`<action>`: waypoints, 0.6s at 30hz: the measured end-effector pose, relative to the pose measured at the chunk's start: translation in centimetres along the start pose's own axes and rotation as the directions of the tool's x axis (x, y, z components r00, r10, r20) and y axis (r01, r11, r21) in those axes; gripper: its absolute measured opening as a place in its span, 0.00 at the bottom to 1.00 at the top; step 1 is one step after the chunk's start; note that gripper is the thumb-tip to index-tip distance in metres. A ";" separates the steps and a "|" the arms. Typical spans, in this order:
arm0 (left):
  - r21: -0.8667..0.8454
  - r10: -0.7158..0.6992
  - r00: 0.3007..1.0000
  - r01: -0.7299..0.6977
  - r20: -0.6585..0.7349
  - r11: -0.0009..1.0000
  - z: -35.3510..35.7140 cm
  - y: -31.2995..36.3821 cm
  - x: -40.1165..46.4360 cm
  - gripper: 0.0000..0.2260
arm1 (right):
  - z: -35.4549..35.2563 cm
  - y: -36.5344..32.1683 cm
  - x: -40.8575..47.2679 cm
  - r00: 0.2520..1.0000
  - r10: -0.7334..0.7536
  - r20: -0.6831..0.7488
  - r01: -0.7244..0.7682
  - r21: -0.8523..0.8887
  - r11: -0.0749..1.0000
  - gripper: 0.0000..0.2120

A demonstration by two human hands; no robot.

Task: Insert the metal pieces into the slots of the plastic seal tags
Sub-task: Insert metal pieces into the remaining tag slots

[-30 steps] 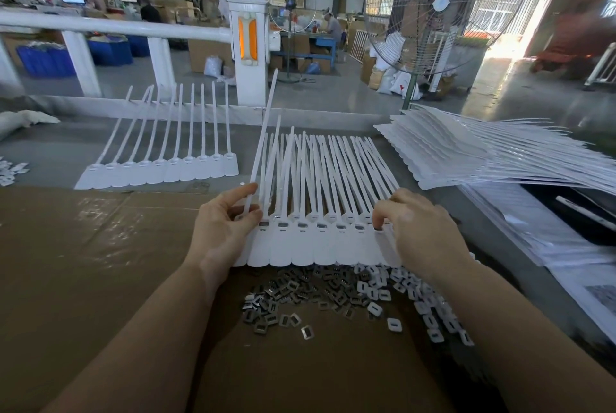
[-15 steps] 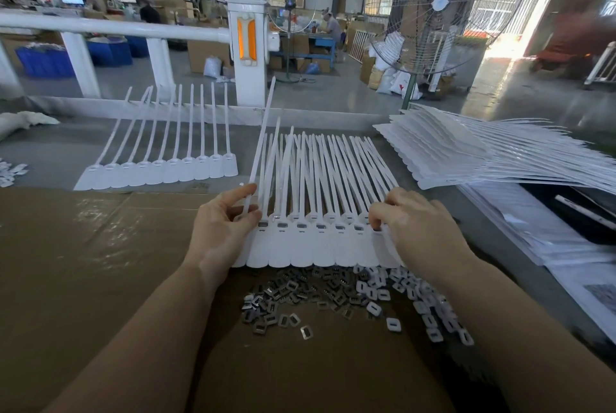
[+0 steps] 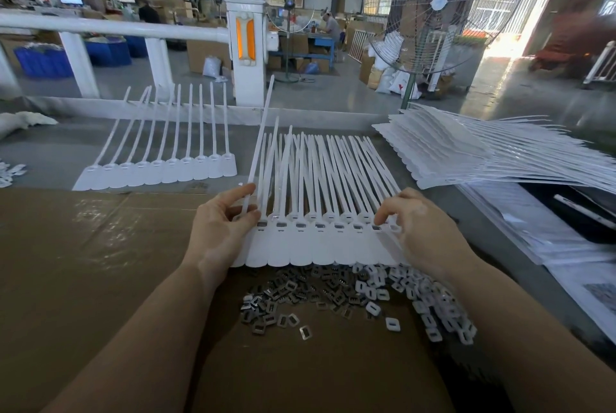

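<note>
My left hand (image 3: 221,229) pinches the left end of a joined row of white plastic seal tags (image 3: 320,246), thumb and forefinger closed on the thin strap of the outermost tag, which lifts higher than the rest. My right hand (image 3: 421,229) lies over the right end of the same row, fingers curled down with the tips pressing at the slot of one of the last tags; whether a piece is held under them I cannot tell. The row lies flat on the brown cardboard sheet (image 3: 83,262) that covers the table, its straps fanning away from me, and most slots show a dark metal insert already seated. Just beside the row's near edge is a loose heap of small rectangular metal pieces (image 3: 300,299), greyer on the left and paler towards my right wrist. A second white tag row (image 3: 156,171) lies apart at the far left, and a stack of white tag sheets (image 3: 483,152) sits at the far right.
</note>
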State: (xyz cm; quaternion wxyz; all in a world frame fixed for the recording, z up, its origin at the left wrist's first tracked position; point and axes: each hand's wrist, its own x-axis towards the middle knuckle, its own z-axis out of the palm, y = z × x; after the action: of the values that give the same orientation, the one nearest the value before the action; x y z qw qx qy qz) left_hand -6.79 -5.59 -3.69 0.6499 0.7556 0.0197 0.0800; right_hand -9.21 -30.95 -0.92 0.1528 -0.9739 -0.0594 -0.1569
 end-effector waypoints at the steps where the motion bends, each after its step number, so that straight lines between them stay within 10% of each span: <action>1: -0.001 -0.003 1.000 0.003 -0.002 1.000 0.0 0.0 0.0 0.19 | 0.0 0.0 0.0 1.000 -0.002 0.012 0.003 -0.006 1.000 0.19; 18: -0.007 0.020 1.000 -0.020 -0.002 1.000 0.0 -0.1 0.1 0.19 | -1.0 -5.4 -2.6 0.886 -0.412 0.213 0.396 0.114 0.911 0.03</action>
State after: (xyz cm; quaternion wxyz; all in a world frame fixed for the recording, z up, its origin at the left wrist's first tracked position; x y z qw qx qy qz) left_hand -6.66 -5.56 -3.83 0.6517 0.7534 0.0124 0.0872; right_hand -12.88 -26.32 0.65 0.1415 -0.9460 -0.2835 -0.0683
